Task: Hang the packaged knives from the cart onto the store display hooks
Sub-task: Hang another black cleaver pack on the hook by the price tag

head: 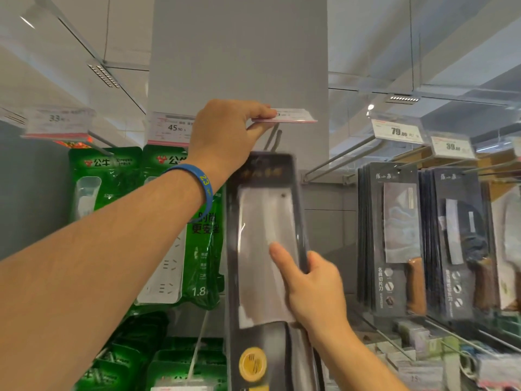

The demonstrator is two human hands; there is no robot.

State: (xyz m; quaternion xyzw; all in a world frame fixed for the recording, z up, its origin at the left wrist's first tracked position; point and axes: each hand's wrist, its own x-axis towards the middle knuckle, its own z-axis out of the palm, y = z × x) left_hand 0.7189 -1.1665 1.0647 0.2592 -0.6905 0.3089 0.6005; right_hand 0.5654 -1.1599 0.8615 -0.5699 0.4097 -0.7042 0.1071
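The left hand (225, 134) was raised, pinching the near end of the price tag (290, 116) with one digit over it and another beneath, holding it tipped up roughly level above the display hook (275, 138). A blue wristband (203, 184) sat on that wrist. The right hand (313, 289) gripped the packaged knife (265, 249) by its right edge at about mid-height, fingers curled behind and the index finger laid straight across the clear front over the blade. The pack stood nearly upright, with its top edge just under the hook's prong tips. Blur hid the hang hole, so I could not tell whether the prongs had entered it.

Green power-strip packs (107, 187) hung to the left. Boxed knives (394, 238) hung in rows to the right, with a bare hook (338, 162) between. The cart was not in view.

Risks, in my judgement:
- A one-handed edge grip on a tall, blade-heavy pack could let it twist or slip if the prongs miss the hole.
- The tag could drop onto the pack if released early.
- Forcing a misaligned hole could tear the card.
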